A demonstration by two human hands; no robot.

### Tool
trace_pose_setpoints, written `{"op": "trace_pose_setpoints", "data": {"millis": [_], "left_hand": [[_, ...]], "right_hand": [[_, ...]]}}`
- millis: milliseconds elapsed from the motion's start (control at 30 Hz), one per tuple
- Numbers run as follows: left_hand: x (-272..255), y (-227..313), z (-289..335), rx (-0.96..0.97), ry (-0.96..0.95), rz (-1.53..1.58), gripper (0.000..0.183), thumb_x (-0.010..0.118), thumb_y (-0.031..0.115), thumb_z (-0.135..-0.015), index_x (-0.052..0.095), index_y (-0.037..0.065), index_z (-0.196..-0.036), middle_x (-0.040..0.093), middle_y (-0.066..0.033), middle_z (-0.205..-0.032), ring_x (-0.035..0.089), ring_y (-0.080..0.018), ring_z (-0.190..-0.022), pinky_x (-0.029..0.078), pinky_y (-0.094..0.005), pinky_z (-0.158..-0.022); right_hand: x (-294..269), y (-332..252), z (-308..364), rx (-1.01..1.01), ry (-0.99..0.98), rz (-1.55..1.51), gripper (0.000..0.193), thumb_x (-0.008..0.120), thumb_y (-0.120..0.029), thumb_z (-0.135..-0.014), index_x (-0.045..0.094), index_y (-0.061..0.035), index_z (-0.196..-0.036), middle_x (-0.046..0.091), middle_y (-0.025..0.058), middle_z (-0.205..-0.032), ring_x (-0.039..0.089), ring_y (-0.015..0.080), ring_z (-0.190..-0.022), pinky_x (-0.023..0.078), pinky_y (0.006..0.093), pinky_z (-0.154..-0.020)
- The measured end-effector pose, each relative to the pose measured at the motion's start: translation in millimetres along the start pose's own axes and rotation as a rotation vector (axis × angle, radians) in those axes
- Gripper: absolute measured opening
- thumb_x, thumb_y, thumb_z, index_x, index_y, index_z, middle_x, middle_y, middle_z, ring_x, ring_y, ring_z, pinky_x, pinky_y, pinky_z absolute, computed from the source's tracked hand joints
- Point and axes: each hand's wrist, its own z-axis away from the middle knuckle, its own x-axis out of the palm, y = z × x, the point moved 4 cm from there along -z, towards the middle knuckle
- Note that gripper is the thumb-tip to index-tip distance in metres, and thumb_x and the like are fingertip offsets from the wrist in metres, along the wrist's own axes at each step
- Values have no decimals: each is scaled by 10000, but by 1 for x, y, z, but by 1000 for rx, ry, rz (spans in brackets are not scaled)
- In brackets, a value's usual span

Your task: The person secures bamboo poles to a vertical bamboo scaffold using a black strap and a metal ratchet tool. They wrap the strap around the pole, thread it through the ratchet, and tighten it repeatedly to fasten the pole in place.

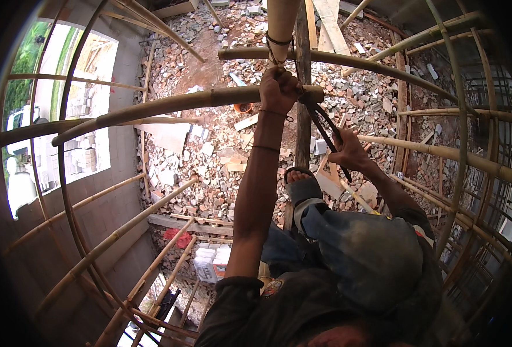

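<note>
My left hand is closed around the joint where a horizontal bamboo pole meets a thick upright bamboo pole. Its fingers are curled, and what lies inside them is hidden. Thin dark ties wrap the upright just above. To the right, my right hand grips a long, dark, two-armed tool that looks like pincers. Its narrow head touches the joint beside a dark wooden post. A thin dark band circles my left wrist.
My sandaled foot rests against the post, high over rubble-strewn ground. A second crossing pole lies just beyond. Bamboo scaffolding surrounds me on both sides. A wall opening is at left; white bags lie below.
</note>
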Motion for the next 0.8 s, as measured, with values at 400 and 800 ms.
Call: {"op": "trace_pose_setpoints", "data": {"millis": [400, 800], "left_hand": [[-15, 1, -8, -124, -270, 421, 332, 351, 198, -980, 355, 152, -651, 223, 56, -526, 223, -102, -435, 234, -283, -446], [-23, 6, -3, 103, -25, 12, 305, 366, 163, -994, 377, 144, -689, 237, 58, -538, 228, -97, -437, 256, -281, -455]], "right_hand": [[54, -59, 41, 131, -1104, -2415, 274, 591, -75, -720, 381, -123, -891, 314, -44, -711, 344, 74, -551, 360, 245, -541], [70, -2, 1, -172, 140, -244, 640, 447, 173, -711, 414, 47, -1337, 571, 168, -1018, 578, 296, -958, 475, 349, -870]]}}
